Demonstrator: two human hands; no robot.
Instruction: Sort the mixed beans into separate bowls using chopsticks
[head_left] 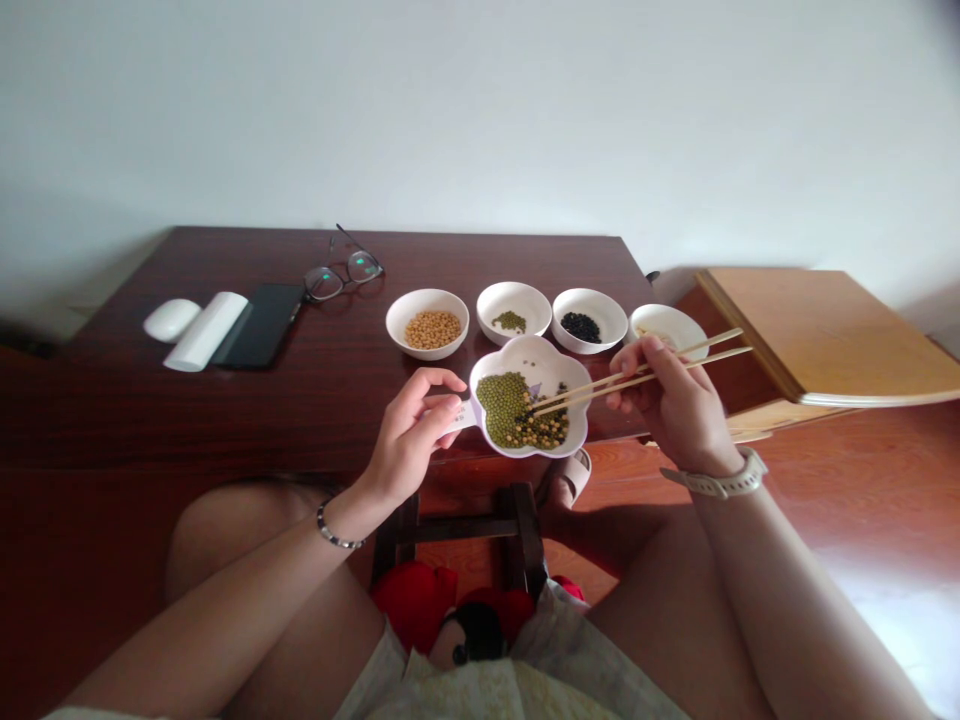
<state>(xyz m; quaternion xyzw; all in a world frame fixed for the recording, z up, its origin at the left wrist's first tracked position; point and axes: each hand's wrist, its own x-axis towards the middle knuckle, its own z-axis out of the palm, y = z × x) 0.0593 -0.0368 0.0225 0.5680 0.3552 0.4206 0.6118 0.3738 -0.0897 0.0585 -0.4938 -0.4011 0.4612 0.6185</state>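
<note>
My left hand (412,430) grips the short handle of a white flower-shaped bowl (534,352) by the table's front edge. Inside it lie green mung beans (504,405) on the left, with yellow and black beans (551,432) mixed at the lower right. In my right hand (671,400) is a pair of wooden chopsticks (600,385), their tips down among the mixed beans. Behind stand round white bowls: one with soybeans (433,329), one with a few mung beans (510,321), one with black beans (581,327). A fourth bowl (679,322) is partly hidden by my right hand.
On the table's left are a white rounded case (172,320), a white cylinder (206,331), a black phone-like slab (261,325) and eyeglasses (345,277). A light wooden surface (832,330) stands at the right. Below the table shows a dark stool frame (465,528).
</note>
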